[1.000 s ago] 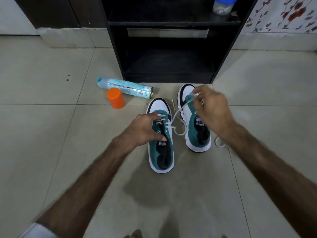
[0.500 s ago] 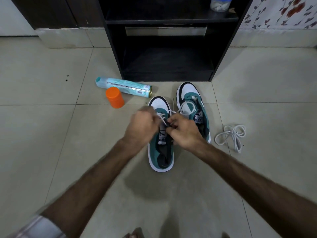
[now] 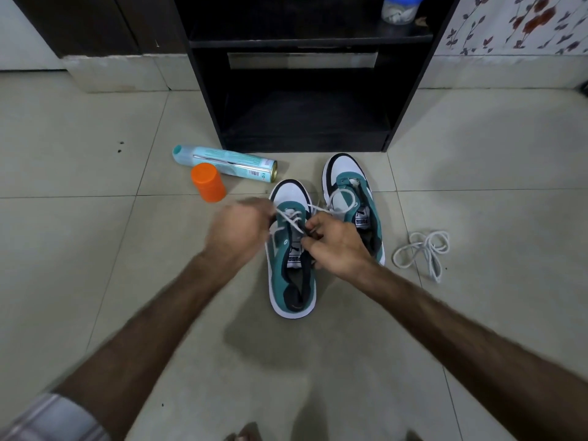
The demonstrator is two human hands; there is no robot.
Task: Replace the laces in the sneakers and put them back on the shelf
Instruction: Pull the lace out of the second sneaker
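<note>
Teal-white sneakers [image 3: 291,275], orange cap [image 3: 208,183]

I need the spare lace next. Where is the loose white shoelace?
In the head view the loose white shoelace lies coiled on the tiled floor, right of the right teal-and-white sneaker.

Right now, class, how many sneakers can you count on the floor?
2: the left sneaker lies under both hands, mid-lacing; the right sneaker sits beside it, nearer the shelf. None seem hidden.
</note>
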